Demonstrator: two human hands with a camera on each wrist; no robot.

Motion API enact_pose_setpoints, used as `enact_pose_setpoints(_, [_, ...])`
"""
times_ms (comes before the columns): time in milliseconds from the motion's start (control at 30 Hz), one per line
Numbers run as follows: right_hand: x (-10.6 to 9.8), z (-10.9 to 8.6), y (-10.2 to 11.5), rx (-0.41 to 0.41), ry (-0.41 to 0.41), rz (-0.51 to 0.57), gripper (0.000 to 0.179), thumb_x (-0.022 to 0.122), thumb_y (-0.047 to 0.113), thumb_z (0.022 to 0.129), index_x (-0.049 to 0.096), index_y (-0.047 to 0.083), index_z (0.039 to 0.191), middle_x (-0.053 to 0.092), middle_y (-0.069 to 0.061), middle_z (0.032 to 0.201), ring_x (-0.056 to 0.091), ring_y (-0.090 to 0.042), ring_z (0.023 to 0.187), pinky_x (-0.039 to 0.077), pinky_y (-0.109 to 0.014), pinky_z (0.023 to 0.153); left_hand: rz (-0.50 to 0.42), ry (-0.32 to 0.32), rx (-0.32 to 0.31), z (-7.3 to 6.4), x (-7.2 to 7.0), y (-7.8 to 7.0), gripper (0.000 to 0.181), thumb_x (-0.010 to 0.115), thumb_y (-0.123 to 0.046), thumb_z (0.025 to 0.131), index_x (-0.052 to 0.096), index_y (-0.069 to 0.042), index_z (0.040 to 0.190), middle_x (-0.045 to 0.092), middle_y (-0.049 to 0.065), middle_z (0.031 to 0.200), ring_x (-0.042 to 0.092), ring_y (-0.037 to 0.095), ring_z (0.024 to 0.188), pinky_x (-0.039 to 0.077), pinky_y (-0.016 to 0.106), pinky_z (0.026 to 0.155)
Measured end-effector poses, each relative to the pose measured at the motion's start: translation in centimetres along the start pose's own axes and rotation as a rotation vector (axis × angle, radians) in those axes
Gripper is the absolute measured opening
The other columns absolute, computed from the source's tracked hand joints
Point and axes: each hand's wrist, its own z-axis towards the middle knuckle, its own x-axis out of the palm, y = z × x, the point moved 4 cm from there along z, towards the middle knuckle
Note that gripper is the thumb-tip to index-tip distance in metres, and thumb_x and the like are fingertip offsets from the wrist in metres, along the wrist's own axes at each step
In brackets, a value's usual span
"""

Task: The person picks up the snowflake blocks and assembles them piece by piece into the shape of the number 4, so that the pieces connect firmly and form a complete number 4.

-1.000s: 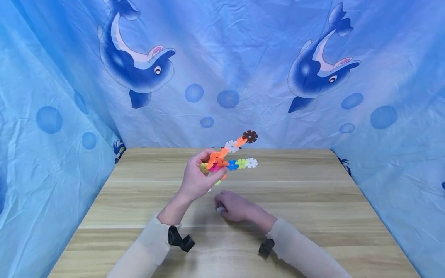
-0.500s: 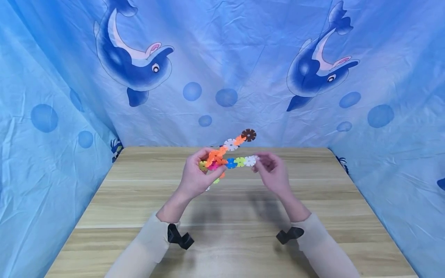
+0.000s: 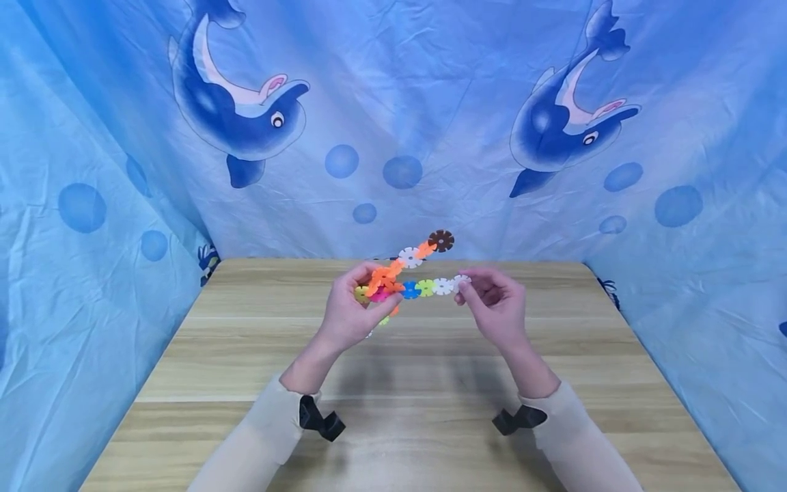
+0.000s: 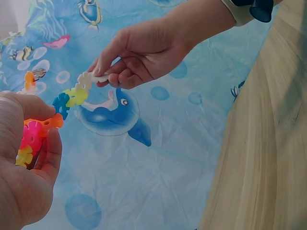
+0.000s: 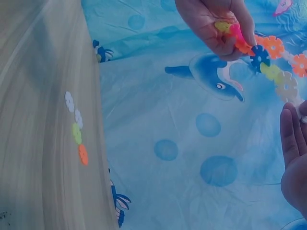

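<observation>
My left hand holds a build of notched plastic snowflake discs by its orange discs and a pink disc. One arm rises to a brown disc. Another runs right through a blue disc, a yellow-green disc and a white disc. At that arm's end my right hand pinches a further white disc between thumb and fingers. It meets the last white disc; whether their slots are fully locked I cannot tell.
A short row of white, yellow-green and orange discs appears to lie on the wooden table, partly behind my left hand in the head view. A blue dolphin-print cloth hangs behind and along both sides.
My right hand has come up from the table with a white disc to the arm's end, then shifted slightly right, leaving that arm one white disc longer. The left hand stays nearly still.
</observation>
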Motion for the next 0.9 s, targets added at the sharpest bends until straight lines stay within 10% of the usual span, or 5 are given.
enact_pose_setpoints(300, [-0.18,0.03,0.35,-0.030,0.046,0.003,0.015,0.066,-0.022,0.090,0.073,-0.016,0.102,0.080,0.004,0.081,0.075,-0.005,0.066,0.051,-0.017,0.044,-0.058,0.078,-0.013,0.09,0.22,-0.01,0.027,0.079,0.000,0.092,0.068,-0.003,0.116,0.071,0.016,0.106,0.063,0.015,0.083,0.059,0.021,0.062])
enact_pose_setpoints(567, [-0.38,0.09,0.15,-0.028,0.115,-0.014,0.015,0.069,-0.018,0.092,0.076,-0.015,0.105,0.080,0.008,0.081,0.074,-0.006,0.066,0.025,-0.020,0.034,0.009,0.108,0.017,0.11,0.05,0.23,0.026,0.080,-0.002,0.092,0.066,-0.004,0.114,0.070,0.014,0.103,0.062,0.020,0.087,0.057,0.022,0.069])
enact_pose_setpoints(900, [-0.16,0.12,0.16,0.034,0.149,-0.032,0.015,0.068,-0.017,0.093,0.074,-0.017,0.106,0.080,0.012,0.084,0.076,-0.006,0.067,0.030,-0.021,0.035,-0.047,0.077,-0.034,-0.37,0.38,0.58,0.026,0.080,0.000,0.091,0.063,-0.003,0.111,0.069,0.014,0.104,0.060,0.019,0.086,0.056,0.020,0.063])
